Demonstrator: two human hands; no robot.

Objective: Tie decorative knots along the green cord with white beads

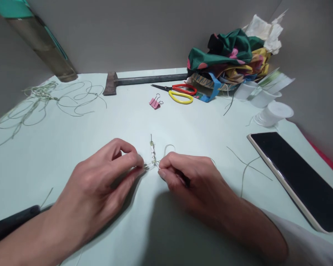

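A short knotted cord braid (pixel 152 151), white with some green, lies on the pale tabletop between my hands. Its far end carries a thin dark tip. From its near end, thin strands run out to both sides. My left hand (pixel 108 181) pinches the strands on the left between thumb and forefinger. On the other side my right hand (pixel 188 177) pinches strands close to the braid's lower end. A loose loop of thin cord (pixel 169 145) curves up behind the right fingertips.
Behind the braid lie a pink binder clip (pixel 155 102), scissors (pixel 180 92) and a hammer-like tool (pixel 111 84). Tangled green cord (pixel 44 96) spreads at left near a bottle (pixel 44 48). At right are a phone (pixel 296 177), thread spools (pixel 274 113) and bundled fabric (pixel 227 55).
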